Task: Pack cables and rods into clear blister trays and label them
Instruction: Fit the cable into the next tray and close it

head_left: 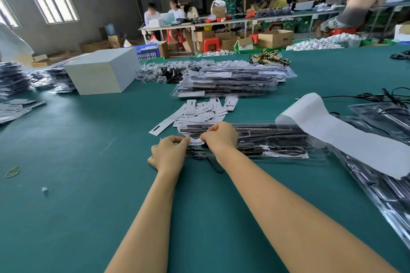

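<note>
Risk: glossy clear blister tray (255, 142), flat on the felt-like green table (88, 184), may slide, so the label goes on crooked. Left hand (169, 154) and right hand (219, 137) each pinch an end of the thin, curling barcode label (196, 142) over the tray's near-left corner; it could crease or stick to itself.

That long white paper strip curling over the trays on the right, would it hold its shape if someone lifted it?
Probably not. The white paper strip already curls at its far end and drapes over the clear trays, so it looks thin, floppy and light. A push would likely slide or crease it.
</note>
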`<action>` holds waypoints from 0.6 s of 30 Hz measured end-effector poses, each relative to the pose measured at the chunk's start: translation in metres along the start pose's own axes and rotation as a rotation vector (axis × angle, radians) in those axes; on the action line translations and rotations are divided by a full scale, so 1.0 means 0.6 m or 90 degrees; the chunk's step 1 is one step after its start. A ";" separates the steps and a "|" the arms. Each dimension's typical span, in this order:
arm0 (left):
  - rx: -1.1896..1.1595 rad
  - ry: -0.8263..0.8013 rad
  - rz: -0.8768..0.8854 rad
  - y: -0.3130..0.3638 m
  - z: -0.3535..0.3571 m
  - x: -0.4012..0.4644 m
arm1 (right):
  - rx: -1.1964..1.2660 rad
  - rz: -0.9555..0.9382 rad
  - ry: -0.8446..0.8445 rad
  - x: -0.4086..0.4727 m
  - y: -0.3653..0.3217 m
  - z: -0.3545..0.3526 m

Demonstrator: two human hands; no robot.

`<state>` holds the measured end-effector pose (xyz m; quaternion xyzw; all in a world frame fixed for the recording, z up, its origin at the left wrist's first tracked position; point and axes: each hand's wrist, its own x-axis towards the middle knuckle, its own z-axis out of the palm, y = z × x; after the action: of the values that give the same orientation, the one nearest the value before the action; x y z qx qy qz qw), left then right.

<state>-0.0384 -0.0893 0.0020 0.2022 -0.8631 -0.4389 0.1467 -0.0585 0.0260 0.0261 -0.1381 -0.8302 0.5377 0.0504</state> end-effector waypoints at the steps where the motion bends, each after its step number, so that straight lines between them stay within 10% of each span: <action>1: 0.008 0.002 0.000 -0.001 0.001 0.001 | -0.007 -0.006 0.001 0.000 0.002 0.002; 18: 0.059 0.023 -0.006 0.003 0.009 0.003 | -0.209 -0.259 0.041 -0.027 0.029 0.013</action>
<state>-0.0428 -0.0858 0.0004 0.2208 -0.8788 -0.3955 0.1502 -0.0416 0.0210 0.0080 0.0084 -0.9149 0.3700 0.1612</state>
